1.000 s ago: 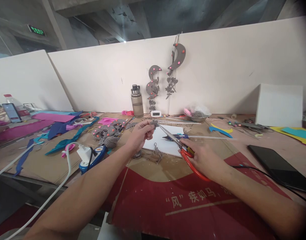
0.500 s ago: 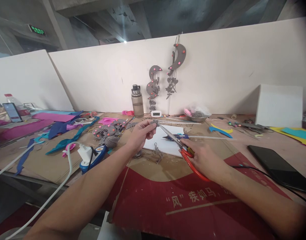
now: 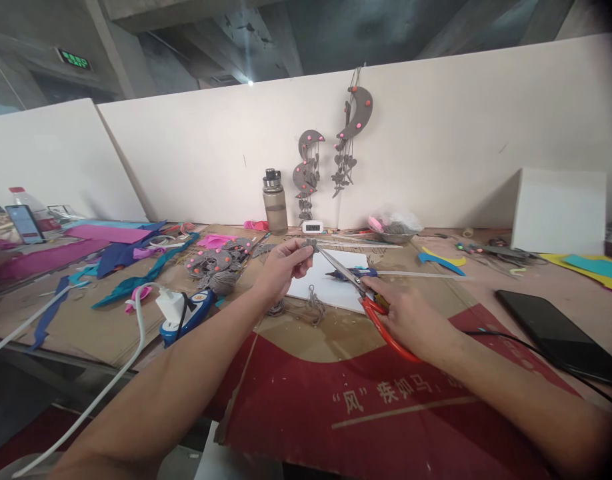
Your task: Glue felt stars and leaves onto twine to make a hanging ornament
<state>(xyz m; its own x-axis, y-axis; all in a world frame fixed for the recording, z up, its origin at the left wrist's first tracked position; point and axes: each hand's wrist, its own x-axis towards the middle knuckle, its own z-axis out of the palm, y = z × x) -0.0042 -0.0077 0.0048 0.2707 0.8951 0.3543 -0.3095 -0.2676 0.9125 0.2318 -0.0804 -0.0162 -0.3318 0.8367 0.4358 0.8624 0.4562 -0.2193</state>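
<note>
Between thumb and fingers my left hand [image 3: 285, 268] pinches a small grey felt piece [image 3: 311, 245], its exact shape too small to make out. My right hand [image 3: 411, 313] is closed around the red handles of a pair of scissors [image 3: 342, 270]. The blade tips reach up to the grey piece. Beneath the blades, a dark blue glue gun [image 3: 359, 273] lies on a white sheet [image 3: 326, 293], with a pale glue stick out of its back. Loose grey cord [image 3: 314, 308] lies in a tangle at the sheet's front edge.
Grey moon-shaped hangings [image 3: 359, 117] with pink dots hang on the white panel. A water bottle [image 3: 275, 203] and a small clock [image 3: 313, 227] stand at the back. At left lie felt scraps [image 3: 116, 235] and a blue power strip [image 3: 189, 320]; at right, a black phone [image 3: 551, 330].
</note>
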